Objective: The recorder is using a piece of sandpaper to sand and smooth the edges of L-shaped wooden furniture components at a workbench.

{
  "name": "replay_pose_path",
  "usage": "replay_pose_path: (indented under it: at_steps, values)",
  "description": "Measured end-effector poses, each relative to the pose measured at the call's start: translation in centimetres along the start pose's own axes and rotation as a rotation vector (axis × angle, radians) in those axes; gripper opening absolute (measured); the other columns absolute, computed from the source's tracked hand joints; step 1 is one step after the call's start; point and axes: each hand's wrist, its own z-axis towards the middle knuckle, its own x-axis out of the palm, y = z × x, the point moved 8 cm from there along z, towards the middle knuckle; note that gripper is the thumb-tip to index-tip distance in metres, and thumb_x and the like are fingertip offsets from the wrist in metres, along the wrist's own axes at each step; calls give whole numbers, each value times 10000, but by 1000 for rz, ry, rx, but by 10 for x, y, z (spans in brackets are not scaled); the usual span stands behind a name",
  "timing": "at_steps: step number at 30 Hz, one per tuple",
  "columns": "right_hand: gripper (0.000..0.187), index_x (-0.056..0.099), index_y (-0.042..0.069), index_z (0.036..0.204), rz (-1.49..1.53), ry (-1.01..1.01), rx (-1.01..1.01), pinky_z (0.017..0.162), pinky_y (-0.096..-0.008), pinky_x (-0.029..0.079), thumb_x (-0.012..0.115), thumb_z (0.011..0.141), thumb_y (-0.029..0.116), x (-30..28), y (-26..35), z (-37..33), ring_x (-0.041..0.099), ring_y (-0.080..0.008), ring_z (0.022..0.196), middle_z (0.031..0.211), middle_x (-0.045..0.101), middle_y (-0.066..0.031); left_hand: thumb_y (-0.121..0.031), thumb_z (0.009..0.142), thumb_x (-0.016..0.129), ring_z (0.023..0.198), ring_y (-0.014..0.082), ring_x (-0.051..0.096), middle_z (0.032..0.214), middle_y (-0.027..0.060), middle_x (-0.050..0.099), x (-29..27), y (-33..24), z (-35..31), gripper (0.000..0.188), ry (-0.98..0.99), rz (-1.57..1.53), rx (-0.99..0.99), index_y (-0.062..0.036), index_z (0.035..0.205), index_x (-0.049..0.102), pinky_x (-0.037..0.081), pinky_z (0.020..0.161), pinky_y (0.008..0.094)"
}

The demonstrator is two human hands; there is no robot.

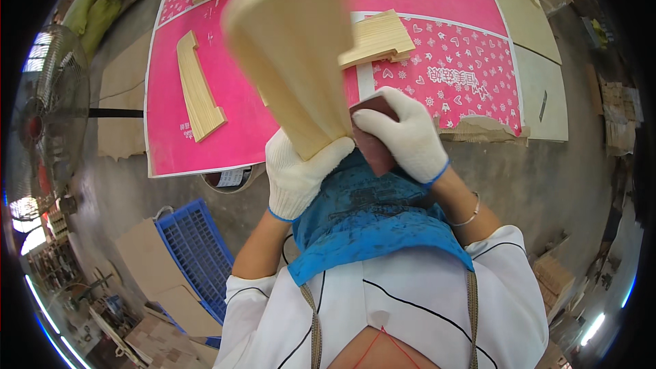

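Note:
A pale wooden board point(294, 48) with rounded corners rises from my hands over the table, its upper end blurred by motion. My gloved left hand point(297, 171) is closed around the board's lower end, thumb across its face. In my gloved right hand point(410, 137) is a folded brown sheet of sandpaper point(374, 147), pinched between thumb and fingers beside the board's lower right edge. Whether the sandpaper touches the wood, I cannot tell. Past the board, a notched wooden piece point(383, 35) lies on the table, partly hidden; a narrower notched one point(197, 89) lies to the left.
The table point(171, 154) is covered with pink printed sheets and pale board. A thin dark tool point(543, 106) lies at its right. A standing fan point(41, 119) is at far left, a blue plastic crate point(195, 246) at lower left. My blue apron point(376, 225) hangs below my hands.

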Motion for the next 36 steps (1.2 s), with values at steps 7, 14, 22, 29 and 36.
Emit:
replay_pose_path:
  at_steps: [7, 14, 22, 29, 36]
  values:
    - [300, 687, 7, 998, -149, 166, -86, 749, -356, 520, 670, 836, 259, 22, -34, 26, 672, -237, 796, 848, 702, -136, -99, 808, 753, 906, 151, 670, 1005, 64, 710, 11, -17, -6, 274, 260, -99, -106, -15, 1055, 668, 544, 786, 314]
    - [314, 670, -18, 1043, 78, -70, 222, 714, -270, 504, 654, 885, 253, -40, -56, 19, 619, -103, 796, 902, 695, -66, -99, 854, 676, 1103, 185, 604, 1276, 142, 588, -143, -42, 23, 646, -392, 119, 87, 43, 1428, 416, 503, 941, 317]
    - [273, 673, -11, 1021, 59, -48, 179, 687, -259, 486, 657, 894, 229, -29, -39, 26, 591, -83, 773, 882, 682, -42, -395, 823, 708, 1044, 250, 628, 1173, 132, 631, -232, 39, 53, 699, -482, 828, -249, -14, 1382, 533, 491, 926, 379]
    - [257, 672, -7, 1032, 87, -43, 217, 706, -253, 490, 654, 901, 214, -29, -49, 31, 595, -81, 793, 903, 682, -42, -611, 764, 688, 1051, 347, 626, 1160, 170, 598, -195, 14, 76, 846, -438, 1293, -141, -103, 1409, 480, 502, 874, 488]
    - [254, 664, -13, 1059, 127, -6, 203, 729, -252, 496, 652, 911, 192, -24, -52, 35, 598, -83, 814, 930, 681, -39, -587, 768, 681, 1064, 387, 622, 1164, 205, 590, -200, 21, 86, 819, -442, 1305, -206, -104, 1397, 476, 513, 858, 519]
